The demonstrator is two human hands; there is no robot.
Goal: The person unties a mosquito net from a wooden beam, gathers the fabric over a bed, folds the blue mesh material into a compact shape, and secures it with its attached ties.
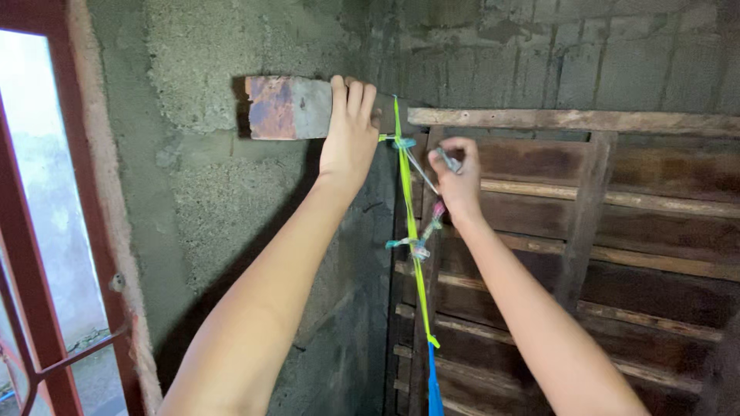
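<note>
Fingers (351,96) flat on rusty block (289,108), others pinch nail (447,159) beside yellow cord (408,208) (wooden slats (617,200) behind).

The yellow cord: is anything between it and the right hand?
Nothing visible. The right hand is just right of the yellow cord, pinching a thin strand that runs to its knot. The left hand presses a board against the wall.
</note>
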